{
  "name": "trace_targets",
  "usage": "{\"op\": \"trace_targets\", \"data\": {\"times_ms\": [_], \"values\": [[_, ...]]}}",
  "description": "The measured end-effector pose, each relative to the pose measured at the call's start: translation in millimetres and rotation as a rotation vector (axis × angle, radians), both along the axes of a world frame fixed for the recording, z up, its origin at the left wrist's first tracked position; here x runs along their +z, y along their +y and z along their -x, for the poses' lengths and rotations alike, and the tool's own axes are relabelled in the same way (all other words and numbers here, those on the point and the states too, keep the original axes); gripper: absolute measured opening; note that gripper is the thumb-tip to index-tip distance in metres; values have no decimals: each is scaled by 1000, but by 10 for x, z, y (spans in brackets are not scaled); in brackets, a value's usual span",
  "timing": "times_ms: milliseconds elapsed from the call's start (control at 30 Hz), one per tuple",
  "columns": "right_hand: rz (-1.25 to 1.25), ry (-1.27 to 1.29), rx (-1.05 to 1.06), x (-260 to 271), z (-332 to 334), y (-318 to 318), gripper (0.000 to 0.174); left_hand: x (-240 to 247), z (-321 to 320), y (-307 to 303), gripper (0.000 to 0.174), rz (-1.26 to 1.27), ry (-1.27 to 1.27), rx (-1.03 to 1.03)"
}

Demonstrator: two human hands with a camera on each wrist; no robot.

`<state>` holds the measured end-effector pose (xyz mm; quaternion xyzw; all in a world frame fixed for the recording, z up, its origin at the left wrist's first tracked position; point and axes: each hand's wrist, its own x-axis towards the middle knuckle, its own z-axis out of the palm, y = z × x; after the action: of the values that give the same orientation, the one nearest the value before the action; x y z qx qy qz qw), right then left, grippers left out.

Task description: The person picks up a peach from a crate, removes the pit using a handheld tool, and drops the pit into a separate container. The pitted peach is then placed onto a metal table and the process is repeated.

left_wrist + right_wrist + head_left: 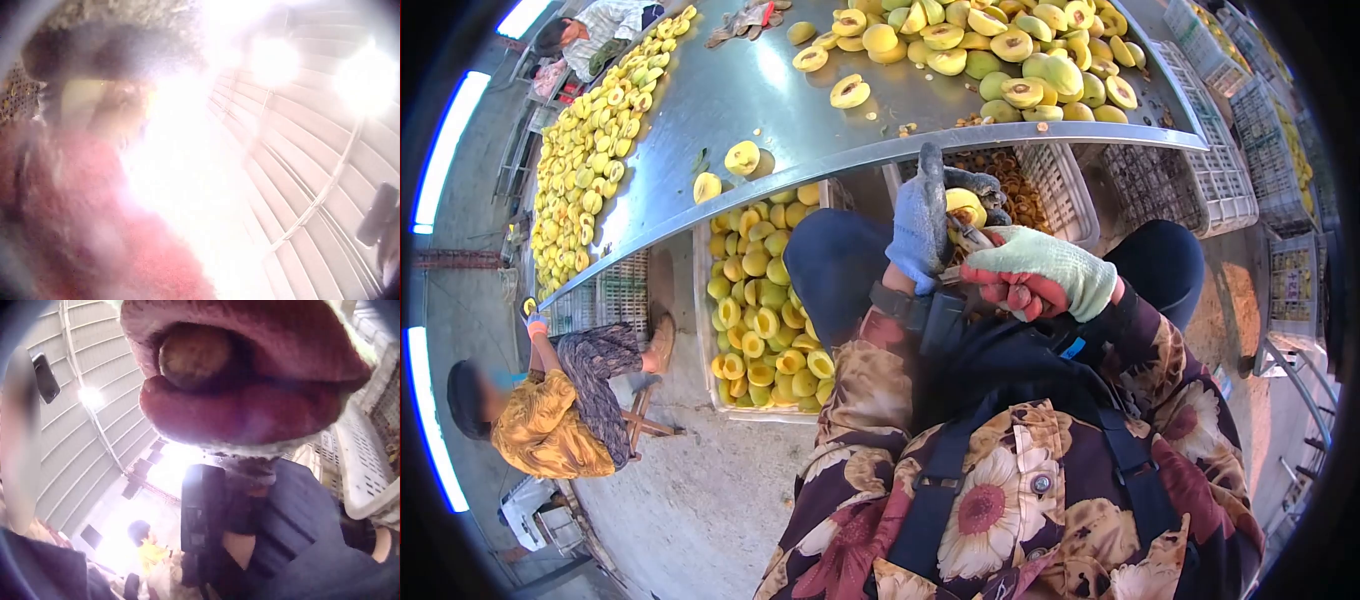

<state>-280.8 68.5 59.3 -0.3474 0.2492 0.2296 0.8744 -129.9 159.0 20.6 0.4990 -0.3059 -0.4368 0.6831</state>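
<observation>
My left hand (pixel 918 228), in a blue-grey glove with dark fingertips, holds a yellow peach (pixel 966 207) between its thumb and fingers. My right hand (pixel 1045 270), in a pale green glove with a red palm, grips a tool close against the fruit. The round brown end of the tool's handle (pixel 195 356) shows inside the curled red fingers in the right wrist view. The working end of the tool is mostly hidden between the hands. Glare washes out much of the left wrist view, where part of the peach (pixel 81 103) shows.
A metal table (pixel 800 120) ahead bears piles of cut peaches (pixel 1012 45). Below its edge stand a crate of peach halves (pixel 765 300) and a white crate (pixel 1065 190) holding brown pits. A person (pixel 550 420) sits at the left, another (pixel 605 35) farther off.
</observation>
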Motion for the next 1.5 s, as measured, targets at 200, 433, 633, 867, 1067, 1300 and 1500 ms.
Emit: {"op": "trace_targets", "data": {"times_ms": [200,433,633,867,1067,1300,1500], "values": [[-786,0,-121,-431,34,-51,19,-218,14,-61,60,203,290,-66],[-313,-212,-252,-288,214,-296,15,-155,-35,-188,60,195,914,192],[1457,-39,-208,-1520,521,-977,23,-199,-112,-139,32,473,1026,6],[1342,231,-128,-729,143,-403,29,135,-663,1027,30,478,-424,651],[1141,337,-78,-784,285,-297,30,-376,-1398,2526,39,-418,-260,845],[1217,347,-4,-835,249,-215,27,-1140,-982,2760,42,-891,-1237,814],[1293,244,51,-955,254,-179,25,-1377,-959,2468,41,-1036,-1511,589]]}}
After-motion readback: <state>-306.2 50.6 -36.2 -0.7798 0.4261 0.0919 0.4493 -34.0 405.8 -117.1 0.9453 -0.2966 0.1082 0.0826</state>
